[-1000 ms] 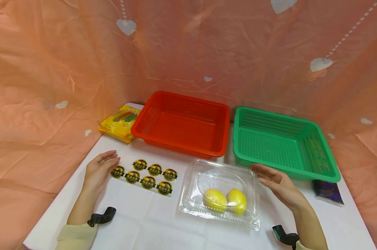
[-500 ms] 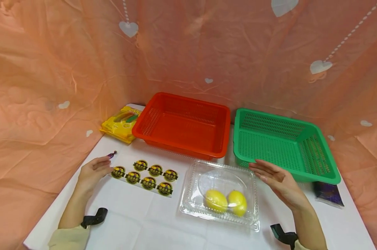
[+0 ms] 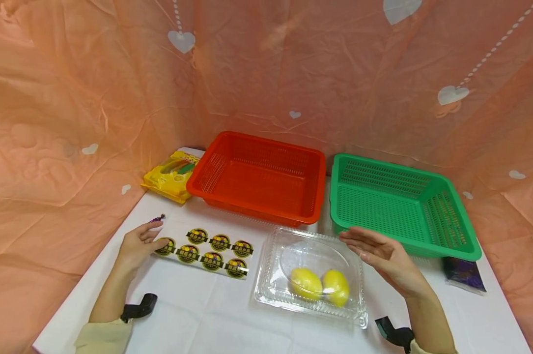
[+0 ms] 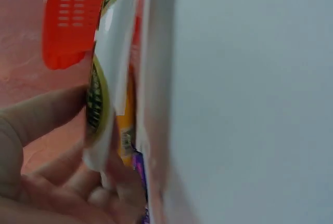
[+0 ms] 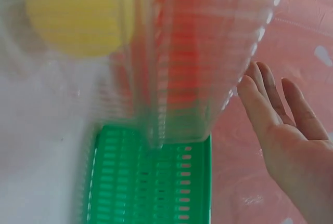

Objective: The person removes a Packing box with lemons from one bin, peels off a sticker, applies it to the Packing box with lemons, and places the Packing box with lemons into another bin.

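Note:
At the left, my left hand (image 3: 137,248) pinches the left end of a white sheet of round black-and-yellow stickers (image 3: 211,261). The left wrist view shows the thumb on the sticker face (image 4: 96,96) and the other fingers behind the sheet, which stands slightly off the table. A clear plastic clamshell box (image 3: 270,290) lies closed in the middle, with two lemons (image 3: 305,283) inside it. Over its right back corner hovers my right hand (image 3: 381,253), fingers straight and holding nothing. In the right wrist view, those fingers are beside the box's ridged rim (image 5: 229,96).
A red basket (image 3: 266,187) and a green basket (image 3: 381,204) stand along the back. To the left of the red one lies a yellow packet (image 3: 171,174). A small purple wrapper (image 3: 157,219) is just beyond my left hand, and a dark purple packet (image 3: 464,274) sits under the green basket's edge.
My left hand has moved left, then back right, and now grips the sheet, whose left end has shifted slightly. The purple wrapper came into view. My right hand has drifted left over the box.

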Motion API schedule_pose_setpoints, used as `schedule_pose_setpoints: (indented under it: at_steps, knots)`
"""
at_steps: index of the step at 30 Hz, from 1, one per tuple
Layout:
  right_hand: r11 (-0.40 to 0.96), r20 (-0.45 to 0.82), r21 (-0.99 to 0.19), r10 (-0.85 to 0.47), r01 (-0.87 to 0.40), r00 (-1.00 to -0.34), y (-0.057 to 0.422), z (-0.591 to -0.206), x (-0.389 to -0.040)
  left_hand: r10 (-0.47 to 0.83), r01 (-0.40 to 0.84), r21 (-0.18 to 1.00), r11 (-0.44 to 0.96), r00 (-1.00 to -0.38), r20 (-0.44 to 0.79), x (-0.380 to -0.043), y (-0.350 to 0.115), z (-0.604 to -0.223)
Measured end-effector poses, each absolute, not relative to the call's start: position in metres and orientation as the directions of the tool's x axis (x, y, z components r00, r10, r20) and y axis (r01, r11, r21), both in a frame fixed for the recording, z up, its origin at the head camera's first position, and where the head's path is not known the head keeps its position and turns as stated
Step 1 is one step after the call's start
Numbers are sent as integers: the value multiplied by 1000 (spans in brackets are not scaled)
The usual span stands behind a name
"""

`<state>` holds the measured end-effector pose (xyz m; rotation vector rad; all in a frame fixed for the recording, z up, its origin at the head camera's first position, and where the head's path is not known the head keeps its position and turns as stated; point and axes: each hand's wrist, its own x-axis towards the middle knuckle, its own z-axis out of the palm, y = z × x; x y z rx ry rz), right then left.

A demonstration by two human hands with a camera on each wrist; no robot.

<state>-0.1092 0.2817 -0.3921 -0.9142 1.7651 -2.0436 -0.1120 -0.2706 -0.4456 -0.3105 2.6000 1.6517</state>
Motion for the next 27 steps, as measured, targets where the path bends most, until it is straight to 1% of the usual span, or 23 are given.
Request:
schedule_pose_setpoints:
  at_steps: [3,6,8,10,13,15,17,20,23,27]
  knots:
    - [-231,301,-953,-608,-199,-734,276,-389,-108,-99,-156,922,355,-987,-128,-110,-270,-437]
    - [-266,341,-939,-621,-220,-706,270,-386,-107,-84,-80,970,230,-995,-62,-106,-270,-423]
    - [-281,361,-931,-625,-233,-692,264,-383,-106,-114,6,989,145,-993,23,-101,-270,-410]
    - [-274,367,-929,-617,-248,-696,258,-380,-104,-172,126,991,49,-976,132,-95,-267,-394]
    - [-227,369,-930,-577,-291,-729,248,-375,-99,-241,316,948,-25,-923,301,-87,-255,-367]
    - [-190,384,-923,-534,-336,-753,241,-370,-94,-224,431,900,-69,-885,407,-84,-242,-350]
    - [-157,408,-910,-490,-383,-770,233,-364,-91,-151,502,863,-56,-859,489,-82,-226,-339]
    - [-131,449,-888,-453,-440,-770,220,-353,-89,38,575,818,-24,-817,576,-80,-202,-332]
    - [-105,452,-882,-465,-459,-761,207,-343,-88,219,628,776,52,-765,605,-79,-178,-332]
    - [-35,389,-899,-523,-437,-758,191,-333,-84,382,698,713,72,-680,626,-77,-147,-330]
